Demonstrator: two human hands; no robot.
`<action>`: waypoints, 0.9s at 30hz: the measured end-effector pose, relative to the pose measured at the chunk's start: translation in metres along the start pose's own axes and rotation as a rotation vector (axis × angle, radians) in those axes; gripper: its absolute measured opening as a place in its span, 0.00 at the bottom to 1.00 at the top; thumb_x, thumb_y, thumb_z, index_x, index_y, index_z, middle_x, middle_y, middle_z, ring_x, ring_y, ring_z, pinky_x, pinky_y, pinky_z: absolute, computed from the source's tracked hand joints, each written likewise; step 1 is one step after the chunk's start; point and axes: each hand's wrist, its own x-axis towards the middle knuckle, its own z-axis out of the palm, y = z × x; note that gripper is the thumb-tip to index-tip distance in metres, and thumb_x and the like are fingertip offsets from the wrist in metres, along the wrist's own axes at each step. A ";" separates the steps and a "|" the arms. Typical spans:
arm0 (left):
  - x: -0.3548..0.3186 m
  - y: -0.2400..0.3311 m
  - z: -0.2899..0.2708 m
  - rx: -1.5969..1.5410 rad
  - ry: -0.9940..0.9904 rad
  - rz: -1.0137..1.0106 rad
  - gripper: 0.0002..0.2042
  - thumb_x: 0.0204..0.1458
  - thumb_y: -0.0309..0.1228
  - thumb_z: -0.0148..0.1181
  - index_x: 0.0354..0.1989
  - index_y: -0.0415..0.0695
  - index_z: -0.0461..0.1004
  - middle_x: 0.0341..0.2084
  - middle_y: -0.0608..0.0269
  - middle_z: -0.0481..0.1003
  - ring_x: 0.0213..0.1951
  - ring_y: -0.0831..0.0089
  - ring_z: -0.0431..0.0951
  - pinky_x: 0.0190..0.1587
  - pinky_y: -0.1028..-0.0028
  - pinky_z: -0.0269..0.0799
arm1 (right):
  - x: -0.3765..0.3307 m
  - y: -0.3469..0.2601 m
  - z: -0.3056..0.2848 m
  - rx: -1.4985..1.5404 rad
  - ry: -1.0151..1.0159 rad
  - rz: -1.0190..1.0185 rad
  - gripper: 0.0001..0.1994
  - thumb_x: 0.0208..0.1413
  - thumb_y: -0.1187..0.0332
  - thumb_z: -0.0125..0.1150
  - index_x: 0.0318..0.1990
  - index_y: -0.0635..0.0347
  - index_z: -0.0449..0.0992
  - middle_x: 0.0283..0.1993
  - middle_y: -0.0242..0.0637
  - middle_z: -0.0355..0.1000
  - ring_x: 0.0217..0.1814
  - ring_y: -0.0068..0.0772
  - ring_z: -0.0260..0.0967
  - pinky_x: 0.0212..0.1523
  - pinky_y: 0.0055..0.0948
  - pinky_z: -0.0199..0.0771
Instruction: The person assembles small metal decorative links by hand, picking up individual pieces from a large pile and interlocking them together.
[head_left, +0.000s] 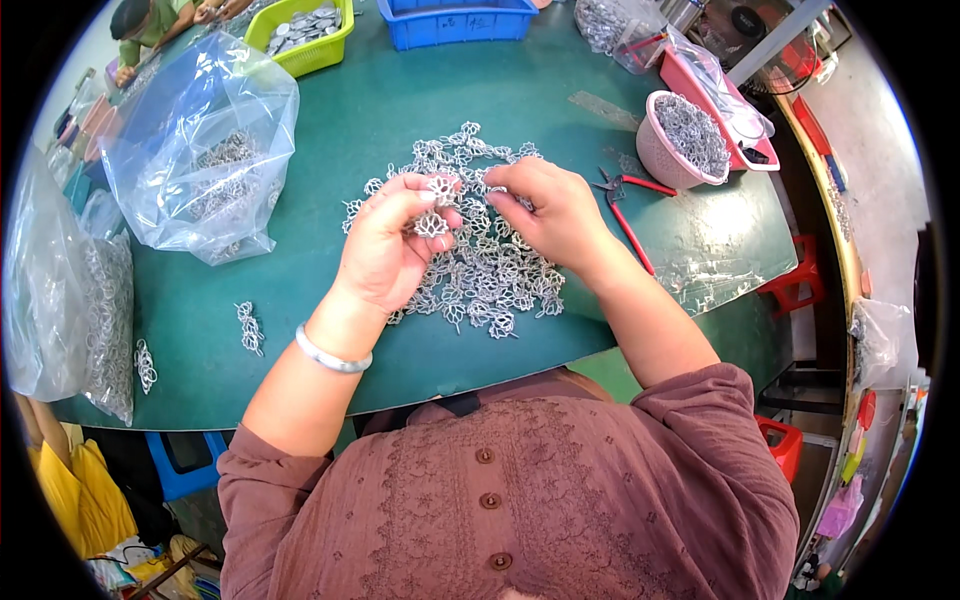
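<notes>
Left hand (392, 245): your fingers (440, 205) curl inward, thumb and forefinger pinched together, wrist slightly bent.
Right hand (548, 210): your fingers bend leftward, tips meeting the left hand's.
Forearms: both angle up from the lower edge, converging.

1. The single head view looks steeply down from the person's head onto the dark green work table (400, 110).
2. It faces forward across the table; the far edge lies at the top.
3. It sits close: the mauve embroidered buttoned shirt (520, 490) fills the lower edge.
4. The fisheye lens bends the table edge toward the black circular rim.
</notes>
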 end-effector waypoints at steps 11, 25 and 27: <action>0.003 0.003 -0.009 -0.276 -0.029 -0.040 0.03 0.45 0.27 0.48 0.28 0.42 0.67 0.31 0.50 0.73 0.30 0.64 0.73 0.25 0.73 0.70 | 0.016 0.002 0.002 -0.337 -0.497 0.073 0.06 0.43 0.68 0.55 0.30 0.56 0.73 0.30 0.38 0.71 0.36 0.42 0.68 0.34 0.38 0.68; 0.005 0.001 -0.007 -0.185 -0.024 -0.071 0.06 0.48 0.28 0.50 0.33 0.41 0.68 0.22 0.64 0.66 0.27 0.72 0.67 0.23 0.79 0.63 | 0.026 0.007 0.002 -0.377 -0.649 0.107 0.07 0.41 0.70 0.54 0.32 0.55 0.73 0.29 0.40 0.71 0.35 0.44 0.68 0.34 0.39 0.67; 0.005 0.001 -0.008 -0.160 -0.022 -0.075 0.06 0.49 0.29 0.50 0.33 0.41 0.68 0.21 0.65 0.66 0.26 0.73 0.66 0.23 0.79 0.63 | 0.023 0.011 0.002 -0.303 -0.573 0.076 0.05 0.40 0.69 0.53 0.27 0.57 0.73 0.26 0.43 0.71 0.33 0.46 0.69 0.33 0.40 0.68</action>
